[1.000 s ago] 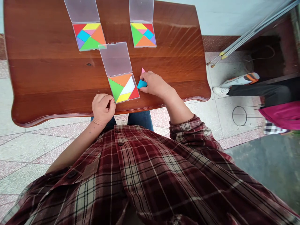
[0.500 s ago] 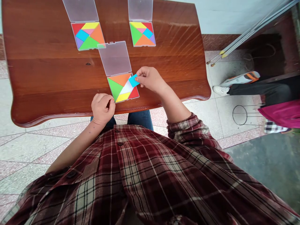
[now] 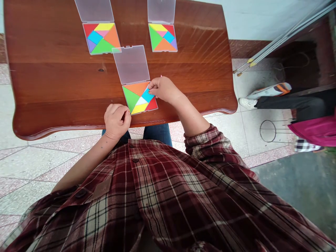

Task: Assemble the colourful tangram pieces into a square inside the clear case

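On the table near me lies an open tangram box (image 3: 144,112) with a clear lid (image 3: 131,64) folded back. My right hand (image 3: 165,90) has its fingertips pinched at the edge of a blue square piece (image 3: 148,95), which now lies in the box. Orange, green, yellow and red pieces surround it, and part of the white bottom (image 3: 140,101) shows. My left hand (image 3: 117,120) is curled, with thumb and fingers at the box's near left corner. A small reddish tip (image 3: 161,76) pokes out behind my right hand; the rest is hidden.
Two more open tangram boxes, one at the back left (image 3: 91,53) and one at the back middle (image 3: 165,51), hold fitted colored pieces. They rest on the brown wooden table (image 3: 57,80). To the right, a seated person's leg (image 3: 283,102) and metal poles (image 3: 278,38) are in view.
My right hand has moved slightly left and down, bringing the blue square from above the box's right edge into the white gap. My left hand stays at the corner.
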Demonstrator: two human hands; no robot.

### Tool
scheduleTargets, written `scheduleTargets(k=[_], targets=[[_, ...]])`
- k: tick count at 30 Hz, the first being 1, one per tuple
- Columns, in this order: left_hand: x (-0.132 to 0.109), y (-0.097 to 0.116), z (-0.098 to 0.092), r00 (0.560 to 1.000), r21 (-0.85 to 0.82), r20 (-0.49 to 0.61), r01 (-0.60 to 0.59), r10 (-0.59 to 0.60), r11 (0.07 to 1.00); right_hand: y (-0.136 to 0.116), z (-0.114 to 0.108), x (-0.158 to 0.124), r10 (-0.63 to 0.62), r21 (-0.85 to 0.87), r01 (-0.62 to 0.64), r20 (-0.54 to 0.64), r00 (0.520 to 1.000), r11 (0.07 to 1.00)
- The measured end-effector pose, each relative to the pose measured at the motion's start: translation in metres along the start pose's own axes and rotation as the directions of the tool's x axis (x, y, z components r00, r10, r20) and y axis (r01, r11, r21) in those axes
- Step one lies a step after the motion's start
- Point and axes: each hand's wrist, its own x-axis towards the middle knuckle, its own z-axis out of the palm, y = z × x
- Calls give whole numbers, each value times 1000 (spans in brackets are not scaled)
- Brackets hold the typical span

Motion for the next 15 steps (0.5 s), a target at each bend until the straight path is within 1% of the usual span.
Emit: scheduleTargets(k=[5,8,13,15], targets=[[0,0,-2,1000,-20,15,16,-16,1000,-8,3,0,7,-84,-9,-24,1000,996],[0,0,-2,1000,0,18,12,-12,1000,-12,1,-2,19,-129,-23,-35,999,991],[0,0,-2,1000,44,2,-9,9,999,-12,-6,-10,14,-117,-22,-71,997,993],[0,1,-2,1000,43,-7,-18,19,999,-12,-8,-14,-8,-112,1,-63,998,994]])
